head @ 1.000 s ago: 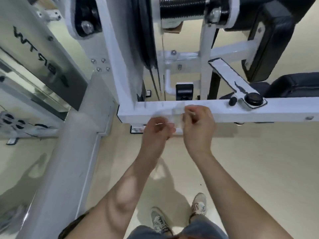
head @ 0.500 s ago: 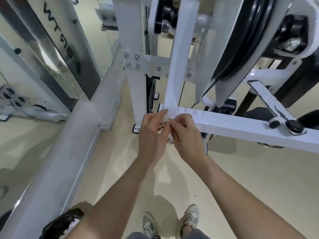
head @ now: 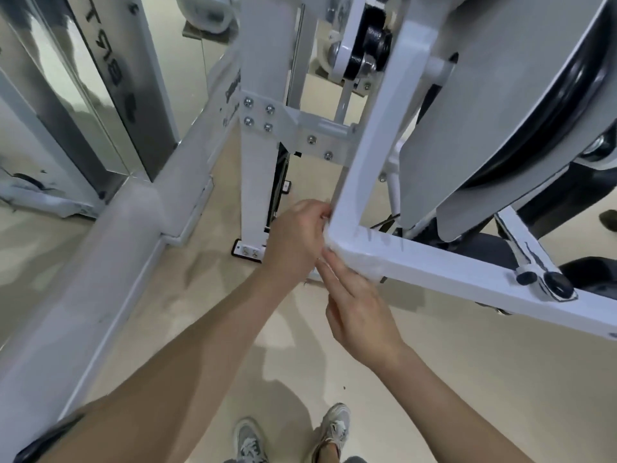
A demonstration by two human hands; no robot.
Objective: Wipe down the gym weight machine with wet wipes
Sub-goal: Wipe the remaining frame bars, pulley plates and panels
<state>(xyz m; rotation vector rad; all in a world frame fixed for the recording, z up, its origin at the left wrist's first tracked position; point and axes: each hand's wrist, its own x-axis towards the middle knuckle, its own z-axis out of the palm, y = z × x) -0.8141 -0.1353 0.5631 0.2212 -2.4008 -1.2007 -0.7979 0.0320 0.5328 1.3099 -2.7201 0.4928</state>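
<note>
Wet wipe (head: 362,265) wraps the frame (head: 467,274) corner, left hand (head: 293,238) pinching, right hand (head: 360,312) pressing flat; I fear it bunches and slips.

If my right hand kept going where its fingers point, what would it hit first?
Probably the wet wipe on the white frame corner, which its fingers seem to touch; the left hand sits just beyond.

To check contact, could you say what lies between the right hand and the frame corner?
The head view shows a wet wipe draped over the frame corner, under the right hand.
</note>
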